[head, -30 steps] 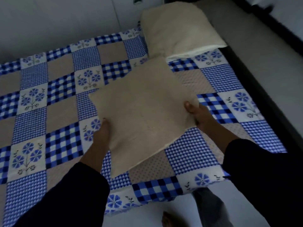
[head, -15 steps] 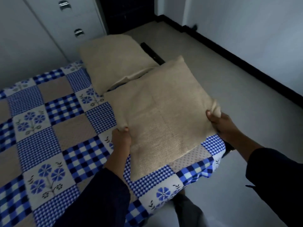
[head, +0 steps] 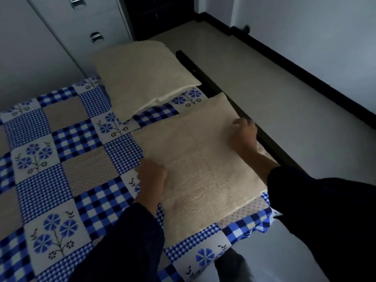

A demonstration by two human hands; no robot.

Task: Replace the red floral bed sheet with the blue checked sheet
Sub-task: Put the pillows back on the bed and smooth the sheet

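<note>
The blue checked cotton sheet with flower patches and plain tan squares (head: 61, 159) lies spread flat over the bed, reaching its far-right corner and hanging in folds over the near edge at the near-right corner. On it, at the bed's right edge, rests a flat square beige woven pillow (head: 203, 176), and both our hands are at this one. Our left hand (head: 151, 177) sits at the pillow's left edge with its fingers curled downward against the fabric; we cannot tell whether they have hold of it. Our right hand (head: 245, 137), somewhat blurred, lies on top of the pillow near its far-right side with fingers loosely spread, gripping nothing. A second, plumper beige pillow (head: 142, 78) lies in the bed's far-right corner, just beyond the first and apart from it. A dark bed frame rail (head: 193, 68) shows along the right edge. Beyond the bed stands a white cabinet (head: 61, 47) with chrome handles (head: 96, 37), and a pale floor (head: 264, 88) runs off to the right.
</note>
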